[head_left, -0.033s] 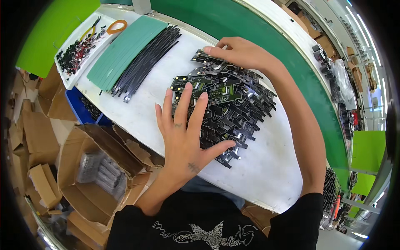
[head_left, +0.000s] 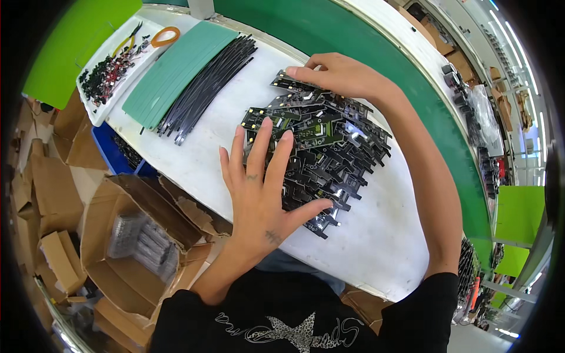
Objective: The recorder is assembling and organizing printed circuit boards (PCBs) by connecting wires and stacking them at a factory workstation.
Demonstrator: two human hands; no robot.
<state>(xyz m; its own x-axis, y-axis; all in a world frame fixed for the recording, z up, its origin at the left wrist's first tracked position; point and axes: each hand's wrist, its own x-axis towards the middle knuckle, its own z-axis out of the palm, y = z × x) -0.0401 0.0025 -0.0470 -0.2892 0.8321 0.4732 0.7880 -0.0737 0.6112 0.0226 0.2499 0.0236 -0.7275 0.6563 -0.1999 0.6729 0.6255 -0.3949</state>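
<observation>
A broad heap of black circuit boards (head_left: 321,167) overlaps in rows on the white tabletop in front of me. My left hand (head_left: 259,182) lies over the heap's left side with its fingers spread. Its fingertips and thumb rest on the boards. At the far edge, my right hand (head_left: 338,73) is bent round the upper boards, its thumb on the end of one circuit board (head_left: 288,80). Its other fingers curl behind the edge and are partly hidden.
Left of the heap lie thin black strips (head_left: 206,88) and a green sheet stack (head_left: 179,76). Beyond them a white tray (head_left: 150,29) holds small parts, cutters and an orange tape ring (head_left: 165,37). An open cardboard box (head_left: 112,265) stands below the table's left edge.
The boards have shifted very slightly to the right, with a brighter glint on the upper ones. Both hands stay almost where they were.
</observation>
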